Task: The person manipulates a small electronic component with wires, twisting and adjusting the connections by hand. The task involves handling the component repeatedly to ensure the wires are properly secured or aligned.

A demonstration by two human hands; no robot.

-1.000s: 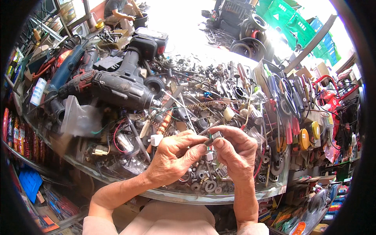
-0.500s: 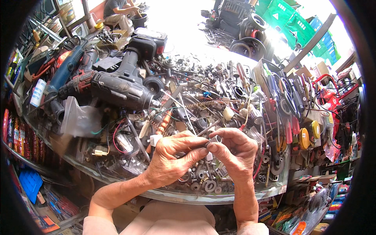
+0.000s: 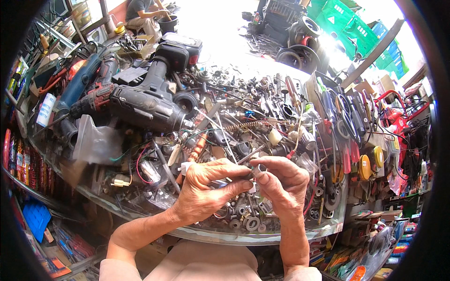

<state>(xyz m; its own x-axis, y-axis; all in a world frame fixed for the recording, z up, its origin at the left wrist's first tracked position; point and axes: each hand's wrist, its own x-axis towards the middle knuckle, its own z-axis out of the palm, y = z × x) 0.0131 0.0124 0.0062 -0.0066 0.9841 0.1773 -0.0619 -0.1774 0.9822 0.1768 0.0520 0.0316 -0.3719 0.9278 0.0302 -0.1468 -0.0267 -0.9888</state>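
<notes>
We see both hands raised over the near part of the cluttered desk [image 3: 220,237], drawn close together, with a small metal piece [image 3: 260,168] between them. It sits at the fingertips of the right hand [image 3: 287,183], whose grip pinches it between thumb and forefinger, so the right is the nearer of the two. The left hand [image 3: 202,188] comes in from the other side: its forefinger and thumb point at the piece, which lies just to the right of that forefinger's tip. We take that facing of fingertips to be the relation that matters most here. Whether the left grip pinches something of its own or merely steadies the piece, we cannot tell, since the fingers hide the spot. The piece looks short, rounded and perhaps hollow (we judge this from a glimpse of its rim), and too little shows for us to settle its long axis.

Below the hands lie loose washers [image 3: 252,223]; a white block [image 3: 184,167] is partly covered by the left hand's knuckles. Beyond, we see a coiled spring [image 3: 255,123] and, to the left, a dark power drill [image 3: 145,108].
</notes>
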